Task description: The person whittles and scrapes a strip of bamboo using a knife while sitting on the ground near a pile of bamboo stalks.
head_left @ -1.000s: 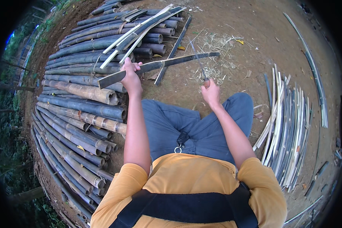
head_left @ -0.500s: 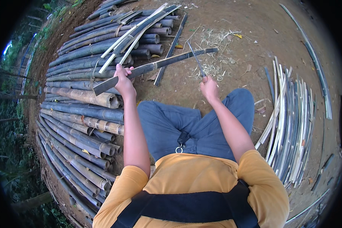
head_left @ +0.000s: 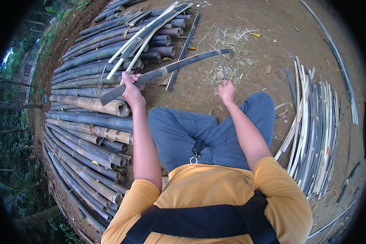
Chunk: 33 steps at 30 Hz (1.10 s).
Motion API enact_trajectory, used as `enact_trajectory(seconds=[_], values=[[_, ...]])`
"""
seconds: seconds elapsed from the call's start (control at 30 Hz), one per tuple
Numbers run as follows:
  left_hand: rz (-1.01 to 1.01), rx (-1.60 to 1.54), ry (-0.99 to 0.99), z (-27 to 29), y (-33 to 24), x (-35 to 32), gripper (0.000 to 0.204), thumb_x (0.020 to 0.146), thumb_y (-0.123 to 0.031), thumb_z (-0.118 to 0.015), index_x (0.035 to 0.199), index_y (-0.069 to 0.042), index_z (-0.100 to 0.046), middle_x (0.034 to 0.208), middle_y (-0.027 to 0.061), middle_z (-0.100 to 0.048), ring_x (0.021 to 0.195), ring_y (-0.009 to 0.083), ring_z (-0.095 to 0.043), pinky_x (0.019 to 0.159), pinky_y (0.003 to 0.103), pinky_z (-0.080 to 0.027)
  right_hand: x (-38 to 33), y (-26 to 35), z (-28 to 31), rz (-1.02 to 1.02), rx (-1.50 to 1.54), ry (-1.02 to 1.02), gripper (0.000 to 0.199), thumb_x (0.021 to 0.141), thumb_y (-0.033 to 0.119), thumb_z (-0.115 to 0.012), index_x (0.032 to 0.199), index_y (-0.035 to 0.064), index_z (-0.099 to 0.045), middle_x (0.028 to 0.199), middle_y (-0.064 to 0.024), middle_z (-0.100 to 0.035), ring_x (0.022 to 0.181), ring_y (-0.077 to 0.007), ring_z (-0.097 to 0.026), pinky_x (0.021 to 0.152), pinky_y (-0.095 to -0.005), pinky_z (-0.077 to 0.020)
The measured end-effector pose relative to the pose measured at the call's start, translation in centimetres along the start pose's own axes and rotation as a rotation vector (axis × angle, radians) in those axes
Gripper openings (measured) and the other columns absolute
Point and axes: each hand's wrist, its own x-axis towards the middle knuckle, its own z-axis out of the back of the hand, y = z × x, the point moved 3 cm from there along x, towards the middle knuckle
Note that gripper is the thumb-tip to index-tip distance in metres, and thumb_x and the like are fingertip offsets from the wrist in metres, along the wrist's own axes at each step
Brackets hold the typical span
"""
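While the left hand (head_left: 133, 92) grips a strip (head_left: 181, 64), the knife (head_left: 223, 71) clenched in the right hand (head_left: 227, 93) has shifted toward the strip's far end, apparently moving work there.

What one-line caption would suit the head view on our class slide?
Left hand holding a bamboo strip, right hand gripping a knife, beside stacked bamboo poles.

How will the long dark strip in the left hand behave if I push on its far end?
The strip probably flexes stiffly rather than flopping, since its far end isn't sagging. It may tip or twist in the left hand, which holds it near one end.
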Motion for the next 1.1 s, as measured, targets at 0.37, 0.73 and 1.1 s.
enact_trajectory(seconds=[0.37, 0.73, 1.1], values=[[-0.106, -0.102, 0.069, 0.2, 0.3, 0.2, 0.039, 0.102, -0.024, -0.052, 0.068, -0.008, -0.043, 0.065, 0.0036, -0.046, 0.063, 0.0158, -0.050, 0.082, 0.042, -0.055, -2.8, 3.9, 0.9, 0.252, -0.141, 0.156, 0.027, 0.083, 0.024, -0.066, 0.102, 0.0068, -0.060, 0.092, -0.0202, -0.070, 0.091, -0.0406, -0.067, 0.079, -0.0501, -0.0527], [-0.109, -0.162, 0.076, 0.3, 0.7, -0.9, 0.039, 0.101, -0.020, -0.049, 0.065, -0.008, -0.043, 0.061, 0.0036, -0.042, 0.058, 0.0145, -0.046, 0.081, 0.044, -0.055, -5.7, 6.2, 5.1, 0.266, -0.347, 0.155, 0.023, 0.091, 0.023, -0.059, 0.107, 0.0074, -0.058, 0.091, -0.0238, -0.069, 0.089, -0.0422, -0.068, 0.078, -0.0535, -0.0530], [0.000, -0.168, 0.012, 0.7, 1.1, 1.1, 0.034, 0.103, -0.023, -0.051, 0.073, -0.009, -0.043, 0.067, 0.0010, -0.040, 0.065, 0.0140, -0.049, 0.084, 0.041, -0.055, 0.4, 4.9, 0.4, 0.175, -0.293, 0.080, 0.025, 0.094, 0.025, -0.055, 0.105, 0.0029, -0.059, 0.098, -0.0261, -0.068, 0.095, -0.0432, -0.066, 0.083, -0.0529, -0.0522]])
